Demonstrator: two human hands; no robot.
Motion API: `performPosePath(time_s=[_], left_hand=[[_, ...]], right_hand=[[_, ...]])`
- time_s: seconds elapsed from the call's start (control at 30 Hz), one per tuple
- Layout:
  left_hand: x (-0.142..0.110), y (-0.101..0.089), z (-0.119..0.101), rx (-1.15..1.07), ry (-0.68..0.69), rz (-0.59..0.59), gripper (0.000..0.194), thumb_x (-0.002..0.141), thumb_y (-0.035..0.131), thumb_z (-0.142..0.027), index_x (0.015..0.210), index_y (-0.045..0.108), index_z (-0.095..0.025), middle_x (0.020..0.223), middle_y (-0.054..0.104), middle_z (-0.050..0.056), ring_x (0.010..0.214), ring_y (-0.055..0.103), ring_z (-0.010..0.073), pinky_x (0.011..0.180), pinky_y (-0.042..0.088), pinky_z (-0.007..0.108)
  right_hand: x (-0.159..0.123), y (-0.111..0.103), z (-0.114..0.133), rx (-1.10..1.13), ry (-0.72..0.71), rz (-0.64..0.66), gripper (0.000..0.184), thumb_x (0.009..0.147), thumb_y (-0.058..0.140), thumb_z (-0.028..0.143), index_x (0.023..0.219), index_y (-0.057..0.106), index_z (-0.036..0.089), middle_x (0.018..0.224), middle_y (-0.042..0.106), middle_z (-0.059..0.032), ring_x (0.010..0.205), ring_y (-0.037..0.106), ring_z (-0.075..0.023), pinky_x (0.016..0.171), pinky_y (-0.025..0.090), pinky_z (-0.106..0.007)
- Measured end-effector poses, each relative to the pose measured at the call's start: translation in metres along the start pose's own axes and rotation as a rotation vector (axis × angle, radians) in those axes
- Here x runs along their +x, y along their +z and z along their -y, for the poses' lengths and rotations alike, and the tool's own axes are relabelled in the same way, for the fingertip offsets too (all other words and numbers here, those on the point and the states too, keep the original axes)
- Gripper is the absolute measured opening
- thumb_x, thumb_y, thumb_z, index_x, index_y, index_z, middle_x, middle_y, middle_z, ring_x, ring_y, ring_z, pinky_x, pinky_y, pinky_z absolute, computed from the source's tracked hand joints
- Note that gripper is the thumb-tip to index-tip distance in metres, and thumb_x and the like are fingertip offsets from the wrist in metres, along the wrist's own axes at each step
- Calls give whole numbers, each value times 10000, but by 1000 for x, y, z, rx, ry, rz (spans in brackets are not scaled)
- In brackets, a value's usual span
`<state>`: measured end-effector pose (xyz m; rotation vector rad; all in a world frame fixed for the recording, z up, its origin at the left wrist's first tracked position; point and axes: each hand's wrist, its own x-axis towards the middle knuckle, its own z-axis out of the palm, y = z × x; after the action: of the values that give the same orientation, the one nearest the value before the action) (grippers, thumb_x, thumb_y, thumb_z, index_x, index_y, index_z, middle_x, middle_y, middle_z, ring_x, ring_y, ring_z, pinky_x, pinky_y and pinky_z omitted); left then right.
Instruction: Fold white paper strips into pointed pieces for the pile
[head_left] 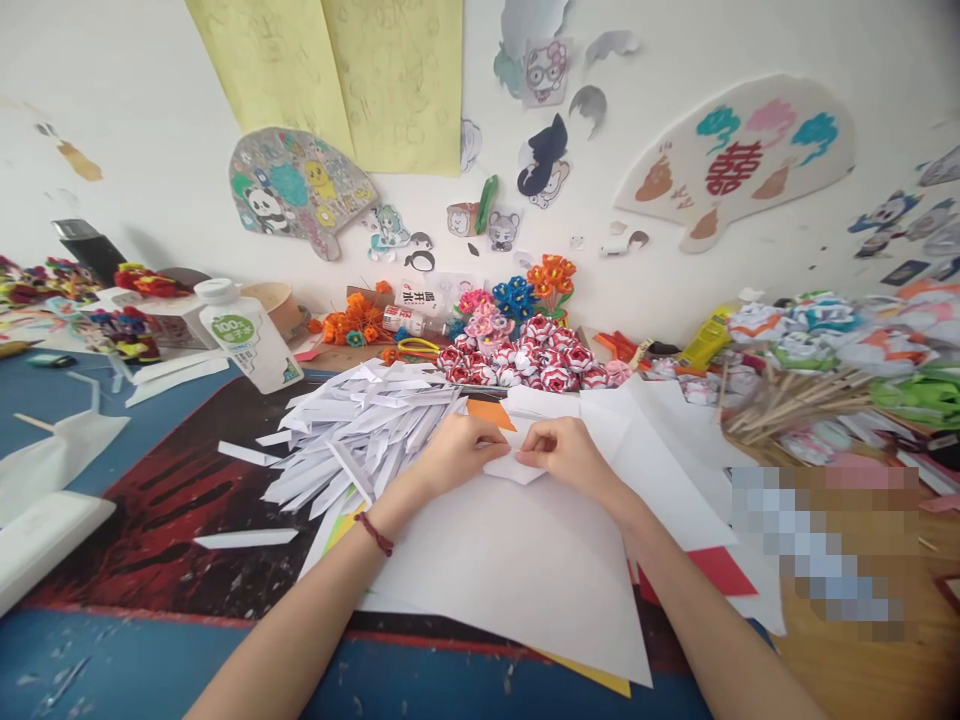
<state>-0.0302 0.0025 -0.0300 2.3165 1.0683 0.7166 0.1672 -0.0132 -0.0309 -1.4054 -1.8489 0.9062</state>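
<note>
Between my two hands is a small piece of white paper point(517, 472), partly folded, its lower edge coming to a blunt point. My left hand point(466, 445) pinches its left side, and a dark red braided cord circles that wrist. On the other side, my right hand point(559, 450) pinches the paper near its middle with thumb and forefinger. Underneath lie large white sheets point(510, 570), with yellow and red paper edges showing below. Left of my hands is a heap of folded white paper strips point(360, 425). An orange paper piece point(490, 413) lies just beyond my fingers.
Red-and-white paper flowers point(551, 355) crowd the back of the table. A white bottle point(247, 340) stands at the left, near a white box-like object point(56, 540) at the edge. Wooden sticks point(802, 405) and bagged paper flowers fill the right. Fan-shaped cutouts point(739, 165) hang on the wall.
</note>
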Motion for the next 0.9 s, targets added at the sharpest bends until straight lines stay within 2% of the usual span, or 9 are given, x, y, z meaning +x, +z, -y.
performPosePath(time_s=[0.1,0.27,0.47,0.73,0.9], left_hand=[[0,-6,0,-7,-46,-18,203,831,552,-271,742,695,-157,691,696,3,607,561,106,613,381,227],[0,-11,2,-79,-30,-25,163,818,578,-266,803,709,-170,731,701,-2,624,564,95,608,389,207],[-2,-14,-2,-77,-27,-21,130,805,603,-246,765,697,-165,695,679,-9,602,532,90,595,375,201],[-3,-13,-7,-56,-65,13,166,834,557,-236,756,671,-143,681,654,4,607,520,102,581,357,216],[-3,-18,-5,-95,-38,22,141,802,626,-296,825,690,-173,763,680,-2,669,555,108,623,384,211]], right_hand=[[0,-4,-2,20,32,18,119,626,713,238,565,658,153,508,590,7,484,487,-109,470,333,-221],[2,-8,-5,41,59,39,137,633,719,270,611,676,142,509,565,9,489,474,-104,472,321,-219],[3,-7,-9,83,-2,125,269,693,696,391,787,733,141,519,520,23,484,414,-92,472,299,-223],[2,-7,-9,92,-21,151,297,721,677,425,756,717,133,563,539,5,513,418,-100,489,309,-235],[3,-9,-10,91,-18,142,287,718,683,405,751,720,122,588,559,-11,538,438,-111,509,329,-244]])
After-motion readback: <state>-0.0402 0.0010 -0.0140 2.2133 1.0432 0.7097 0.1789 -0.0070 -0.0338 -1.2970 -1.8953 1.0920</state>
